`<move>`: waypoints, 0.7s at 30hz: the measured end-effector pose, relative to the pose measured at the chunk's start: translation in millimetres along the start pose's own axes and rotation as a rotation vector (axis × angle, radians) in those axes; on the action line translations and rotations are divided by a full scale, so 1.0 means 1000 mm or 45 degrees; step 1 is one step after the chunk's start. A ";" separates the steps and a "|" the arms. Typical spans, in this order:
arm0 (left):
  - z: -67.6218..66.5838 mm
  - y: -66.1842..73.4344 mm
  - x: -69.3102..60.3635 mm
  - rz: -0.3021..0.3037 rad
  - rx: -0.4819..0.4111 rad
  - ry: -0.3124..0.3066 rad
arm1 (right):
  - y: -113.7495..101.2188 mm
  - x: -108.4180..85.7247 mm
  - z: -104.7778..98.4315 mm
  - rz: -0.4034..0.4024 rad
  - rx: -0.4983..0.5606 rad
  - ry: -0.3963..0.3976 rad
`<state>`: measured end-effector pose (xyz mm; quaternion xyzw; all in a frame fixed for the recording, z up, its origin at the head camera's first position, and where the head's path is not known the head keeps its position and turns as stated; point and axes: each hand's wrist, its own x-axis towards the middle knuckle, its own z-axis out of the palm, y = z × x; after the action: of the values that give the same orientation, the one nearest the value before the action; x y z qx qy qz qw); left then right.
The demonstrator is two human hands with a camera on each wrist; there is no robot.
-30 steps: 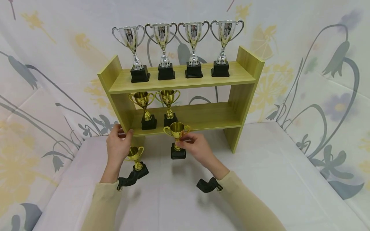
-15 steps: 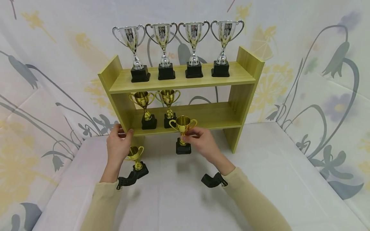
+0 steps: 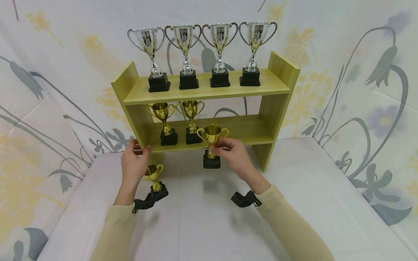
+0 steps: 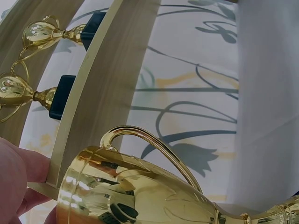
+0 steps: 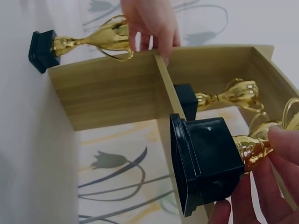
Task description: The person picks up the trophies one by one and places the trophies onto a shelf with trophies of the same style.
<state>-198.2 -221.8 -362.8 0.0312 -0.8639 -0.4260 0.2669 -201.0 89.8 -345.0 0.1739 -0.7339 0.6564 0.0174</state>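
My right hand pinches a small gold trophy cup by its stem, upright. Its black base is just in front of the middle shelf's edge, apart from the table. With thumb and fingers on either side, my left hand grips the lower left edge of the wooden shelf unit. Another gold trophy cup stands on the table beside that hand, partly hidden by it. On the middle shelf, left side, are two more gold trophies.
Several larger silver trophies stand in a row on the top shelf. The unit's right side panel rises right of my right hand. A white cloth covers the table, and a flower-patterned cloth hangs behind.
My right hand has carried the gold trophy rightward and upward, toward the middle shelf's front edge. My left hand keeps its place on the shelf unit.
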 end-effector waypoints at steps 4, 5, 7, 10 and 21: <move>0.000 0.000 0.000 0.007 0.002 0.006 | -0.003 0.000 -0.002 -0.013 0.004 0.024; 0.000 0.000 0.000 0.008 0.002 0.007 | -0.003 0.000 -0.002 -0.016 0.004 0.032; 0.000 0.000 0.000 0.012 0.003 0.010 | -0.004 0.001 -0.002 -0.021 -0.005 0.050; 0.001 -0.001 0.000 0.018 -0.001 0.010 | -0.006 0.001 -0.003 -0.025 -0.019 0.080; 0.001 -0.001 0.000 0.009 0.002 0.013 | -0.018 0.007 -0.009 -0.062 -0.057 0.126</move>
<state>-198.8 -222.0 -363.9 0.0304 -0.8630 -0.4242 0.2728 -204.6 95.3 -324.8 0.1587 -0.7422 0.6470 0.0733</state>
